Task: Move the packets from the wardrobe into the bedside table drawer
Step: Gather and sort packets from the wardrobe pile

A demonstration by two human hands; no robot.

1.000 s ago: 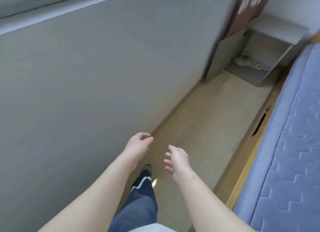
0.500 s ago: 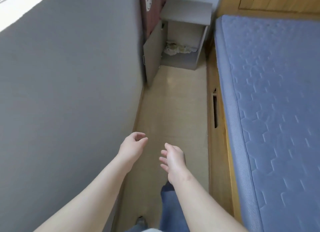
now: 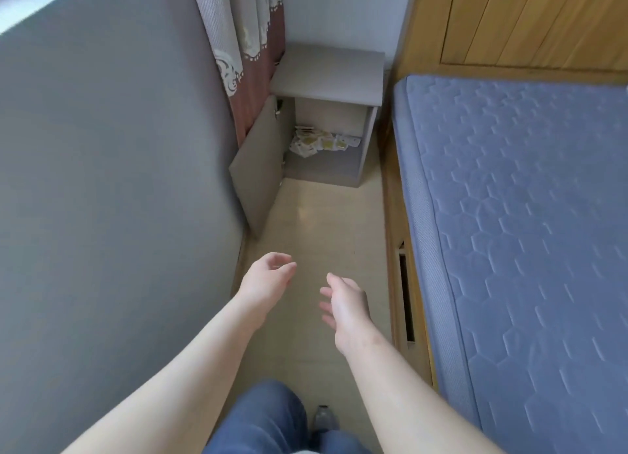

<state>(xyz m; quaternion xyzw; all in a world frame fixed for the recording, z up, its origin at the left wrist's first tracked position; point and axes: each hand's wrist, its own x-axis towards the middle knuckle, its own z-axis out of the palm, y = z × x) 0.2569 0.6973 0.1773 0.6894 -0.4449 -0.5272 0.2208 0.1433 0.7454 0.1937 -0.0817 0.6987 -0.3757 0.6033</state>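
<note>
Both grips are empty. The left grip (image 3: 268,280) is held out with its fingers loosely curled toward the thumb and nothing between them. The right grip (image 3: 346,304) is beside it, apart from it, with its fingers relaxed and nearly straight, edge-on to the camera.

The only packets (image 3: 321,144) in view lie well ahead of both grips, almost on the line that runs out between them. They form a loose heap of pale sachets on the floor of the bedside table (image 3: 326,69)'s open compartment. The heap's long axis runs across that line, from left to right, and its right end lies toward the compartment's right wall. Neither grip is clearly nearer, though the right one sits a little closer to the line.

The compartment door (image 3: 258,168) is swung open. It stands ahead and to the left of the left grip, against the grey wardrobe (image 3: 119,182), whose flat face runs close along that grip's left side. No packets show on the wardrobe side. To the right of the right grip are the wooden bed frame (image 3: 396,216) and the blue mattress (image 3: 526,216), and bare floor (image 3: 326,222) runs between the grips and the table.

With nothing held, any packets left to move would have to come from the wardrobe at the left. How many are left there, I cannot tell.
</note>
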